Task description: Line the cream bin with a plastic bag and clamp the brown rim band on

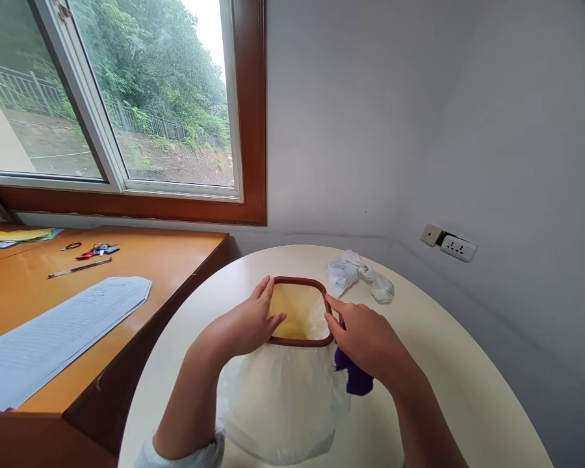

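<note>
A small trash bin with a brown rounded-square rim [299, 342] stands on the round table in front of me, its pale yellow inside showing. A thin white plastic bag [283, 396] lines it and hangs loose down the near side. At the rim's left side, my left hand [251, 322] grips the edge, thumb over the opening and fingers along the outside. My right hand [363, 335] holds the right side, with index finger and thumb at the rim. Partly hidden below that hand is a dark purple piece of cloth-like material [358, 379].
A knotted white plastic bag [361, 274] lies behind the bin on the round table [448, 364]. To the left, a wooden desk [175, 260] bears papers [73, 325], a pen [80, 268] and keys [100, 250]. Walls, a window and a socket [458, 247] border the space.
</note>
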### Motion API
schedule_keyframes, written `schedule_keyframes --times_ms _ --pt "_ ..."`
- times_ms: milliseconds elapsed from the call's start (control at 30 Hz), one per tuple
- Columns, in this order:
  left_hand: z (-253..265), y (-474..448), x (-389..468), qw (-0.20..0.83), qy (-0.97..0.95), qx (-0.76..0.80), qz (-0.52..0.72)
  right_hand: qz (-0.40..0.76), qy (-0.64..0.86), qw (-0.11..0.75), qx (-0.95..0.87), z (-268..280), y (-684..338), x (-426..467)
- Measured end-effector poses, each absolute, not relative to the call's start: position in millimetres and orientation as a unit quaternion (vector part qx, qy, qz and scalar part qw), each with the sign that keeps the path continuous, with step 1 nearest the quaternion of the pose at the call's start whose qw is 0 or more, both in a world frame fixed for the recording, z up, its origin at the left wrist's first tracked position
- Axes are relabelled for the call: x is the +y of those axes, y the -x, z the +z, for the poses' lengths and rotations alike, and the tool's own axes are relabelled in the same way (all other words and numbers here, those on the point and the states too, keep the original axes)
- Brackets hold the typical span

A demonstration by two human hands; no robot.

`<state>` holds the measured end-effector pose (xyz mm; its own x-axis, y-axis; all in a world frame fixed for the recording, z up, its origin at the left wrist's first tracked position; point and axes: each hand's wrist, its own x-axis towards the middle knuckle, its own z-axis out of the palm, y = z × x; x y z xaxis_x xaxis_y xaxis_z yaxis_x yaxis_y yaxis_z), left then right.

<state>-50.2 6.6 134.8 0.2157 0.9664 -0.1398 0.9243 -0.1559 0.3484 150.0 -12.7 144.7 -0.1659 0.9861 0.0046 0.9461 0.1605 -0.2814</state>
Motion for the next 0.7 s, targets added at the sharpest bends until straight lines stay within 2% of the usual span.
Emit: schedule_keyframes --times_ms 500,700 --pt "134.8 51.5 8.5 0.170 -0.767 0.618 0.039 0.100 0.641 0.091 -0.755 143.0 -150.3 -11.4" --pt "131.4 61.9 13.6 0.182 -0.766 0.611 0.083 0.101 0.641 0.095 -0.755 142.8 -149.9 -12.0"
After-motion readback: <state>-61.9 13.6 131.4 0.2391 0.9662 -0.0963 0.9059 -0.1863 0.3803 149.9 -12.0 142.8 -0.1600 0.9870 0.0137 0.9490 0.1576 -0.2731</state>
